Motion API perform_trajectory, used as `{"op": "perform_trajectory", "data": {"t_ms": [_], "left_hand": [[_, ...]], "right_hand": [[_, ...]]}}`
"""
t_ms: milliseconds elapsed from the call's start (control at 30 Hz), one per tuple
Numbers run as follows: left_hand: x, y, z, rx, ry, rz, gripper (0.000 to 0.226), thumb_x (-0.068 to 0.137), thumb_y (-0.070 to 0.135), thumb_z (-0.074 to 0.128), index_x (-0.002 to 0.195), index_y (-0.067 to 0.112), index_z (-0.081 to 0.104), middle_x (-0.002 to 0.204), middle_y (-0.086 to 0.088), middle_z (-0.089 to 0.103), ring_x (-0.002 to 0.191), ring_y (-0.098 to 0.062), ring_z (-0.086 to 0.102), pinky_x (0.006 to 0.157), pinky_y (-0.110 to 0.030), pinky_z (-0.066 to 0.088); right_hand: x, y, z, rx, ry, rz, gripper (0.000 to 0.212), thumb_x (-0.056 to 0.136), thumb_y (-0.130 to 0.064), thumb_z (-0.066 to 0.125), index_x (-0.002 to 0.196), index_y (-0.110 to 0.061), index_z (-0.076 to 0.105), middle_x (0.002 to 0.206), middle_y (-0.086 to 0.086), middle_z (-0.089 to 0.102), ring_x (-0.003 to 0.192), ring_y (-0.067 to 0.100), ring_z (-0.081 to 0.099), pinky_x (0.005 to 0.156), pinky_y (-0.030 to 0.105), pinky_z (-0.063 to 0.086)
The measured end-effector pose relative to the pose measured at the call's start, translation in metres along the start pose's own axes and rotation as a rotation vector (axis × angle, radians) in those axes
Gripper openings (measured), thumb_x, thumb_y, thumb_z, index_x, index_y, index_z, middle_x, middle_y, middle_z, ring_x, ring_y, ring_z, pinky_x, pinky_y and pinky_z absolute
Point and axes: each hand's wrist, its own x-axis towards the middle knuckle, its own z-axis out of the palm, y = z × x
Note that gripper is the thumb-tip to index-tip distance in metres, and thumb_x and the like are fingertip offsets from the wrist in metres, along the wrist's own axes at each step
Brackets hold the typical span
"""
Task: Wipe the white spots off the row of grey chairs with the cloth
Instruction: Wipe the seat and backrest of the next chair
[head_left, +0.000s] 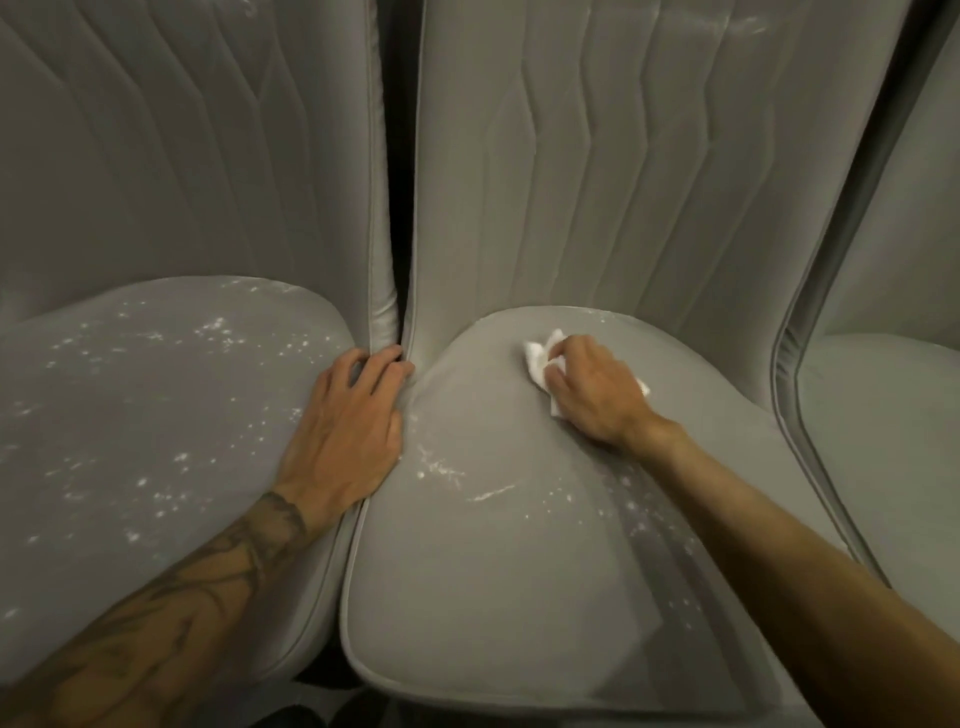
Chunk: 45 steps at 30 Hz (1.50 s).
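Tattooed left forearm (171, 597) enters bottom-left, right forearm (779, 525) bottom-right. Middle seat (467, 623): front mostly plain grey, with white spots (441, 470) and short smears across its middle and down its right side under the right forearm. Left seat (130, 415): speckled white over most of its surface. Left hand (345, 426) lies palm-down on the left seat's right edge, fingers loosely bent, tips at the crevice where the two chairs meet; it grips nothing. Right hand (597, 389) is on the rear of the middle seat, fingers curled round a bunched white cloth (537, 356), pressing it onto the cushion; cloth pokes out on both sides of the hand. Right seat (883, 441): only partly in view. Behind: quilted backrests (623, 182) with a dark gap (397, 182) between the left and middle ones, and faint white marks near the middle one's top.
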Motion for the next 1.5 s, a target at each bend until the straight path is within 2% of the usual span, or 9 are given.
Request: {"op": "perform_trajectory", "data": {"t_ms": [200, 367, 567, 767, 967, 1100, 1167, 1367, 1500], "left_hand": [[0.001, 0.001, 0.0, 0.011, 0.003, 0.006, 0.051, 0.09, 0.02, 0.04, 0.138, 0.011, 0.058, 0.149, -0.011, 0.054, 0.127, -0.039, 0.047, 0.103, -0.055, 0.046], [0.001, -0.001, 0.002, 0.008, 0.014, 0.011, 0.053, 0.092, 0.022, 0.036, 0.136, 0.008, 0.06, 0.148, -0.014, 0.055, 0.126, -0.042, 0.048, 0.103, -0.057, 0.046], [0.001, -0.002, 0.004, 0.008, 0.042, 0.04, 0.051, 0.09, 0.022, 0.036, 0.135, 0.01, 0.057, 0.147, -0.011, 0.054, 0.123, -0.04, 0.047, 0.098, -0.055, 0.047], [0.0, -0.005, 0.006, -0.001, 0.062, 0.061, 0.049, 0.09, 0.021, 0.036, 0.134, 0.01, 0.057, 0.146, -0.011, 0.053, 0.122, -0.04, 0.047, 0.096, -0.056, 0.048], [-0.001, -0.005, 0.003, -0.008, 0.063, 0.064, 0.047, 0.091, 0.02, 0.038, 0.133, 0.01, 0.056, 0.146, -0.012, 0.052, 0.123, -0.04, 0.045, 0.096, -0.057, 0.049], [-0.004, -0.003, -0.002, -0.005, 0.046, 0.051, 0.047, 0.093, 0.02, 0.039, 0.135, 0.008, 0.058, 0.147, -0.012, 0.054, 0.123, -0.041, 0.046, 0.097, -0.057, 0.049], [-0.004, -0.001, -0.006, -0.016, 0.018, 0.042, 0.049, 0.094, 0.019, 0.038, 0.136, 0.006, 0.058, 0.148, -0.014, 0.054, 0.125, -0.044, 0.047, 0.1, -0.058, 0.048], [-0.016, 0.001, -0.018, -0.018, 0.006, 0.087, 0.044, 0.103, 0.023, 0.038, 0.133, 0.003, 0.062, 0.143, -0.02, 0.058, 0.123, -0.043, 0.055, 0.104, -0.055, 0.046], [-0.042, -0.008, -0.017, 0.062, 0.05, 0.148, 0.044, 0.107, 0.027, 0.035, 0.132, 0.005, 0.063, 0.139, -0.018, 0.061, 0.123, -0.038, 0.06, 0.103, -0.051, 0.048]], "right_hand": [[-0.056, -0.039, 0.01, 0.109, -0.109, -0.386, 0.023, 0.102, -0.044, 0.036, 0.112, -0.026, 0.048, 0.11, 0.003, 0.055, 0.095, 0.025, 0.053, 0.086, 0.039, 0.041], [-0.019, 0.017, -0.015, -0.065, -0.044, -0.021, 0.026, 0.105, -0.036, 0.038, 0.119, -0.016, 0.048, 0.122, 0.011, 0.053, 0.11, 0.033, 0.051, 0.096, 0.045, 0.038], [-0.059, -0.009, -0.001, 0.044, -0.12, -0.293, 0.02, 0.102, -0.045, 0.034, 0.108, -0.029, 0.045, 0.108, 0.0, 0.053, 0.092, 0.023, 0.051, 0.085, 0.041, 0.042], [-0.038, 0.031, -0.018, -0.045, -0.009, 0.086, 0.027, 0.105, -0.034, 0.038, 0.114, -0.012, 0.05, 0.118, 0.012, 0.054, 0.105, 0.034, 0.053, 0.096, 0.047, 0.041], [-0.075, 0.0, -0.002, 0.065, -0.057, -0.181, 0.021, 0.104, -0.041, 0.037, 0.111, -0.024, 0.047, 0.112, 0.004, 0.053, 0.094, 0.024, 0.05, 0.087, 0.04, 0.041], [-0.058, 0.044, -0.029, -0.029, 0.015, 0.185, 0.029, 0.105, -0.033, 0.04, 0.117, -0.009, 0.051, 0.122, 0.015, 0.054, 0.105, 0.034, 0.052, 0.094, 0.045, 0.041], [-0.062, 0.028, -0.02, -0.037, 0.056, 0.24, 0.031, 0.104, -0.032, 0.039, 0.117, -0.006, 0.051, 0.122, 0.018, 0.054, 0.106, 0.038, 0.053, 0.094, 0.046, 0.042], [-0.095, -0.02, -0.004, 0.082, -0.085, -0.146, 0.023, 0.104, -0.038, 0.039, 0.113, -0.019, 0.049, 0.115, 0.008, 0.054, 0.101, 0.03, 0.053, 0.093, 0.044, 0.042], [-0.074, 0.031, -0.032, -0.048, -0.026, 0.152, 0.028, 0.105, -0.033, 0.04, 0.118, -0.011, 0.052, 0.122, 0.014, 0.054, 0.109, 0.035, 0.053, 0.097, 0.044, 0.041]]}}
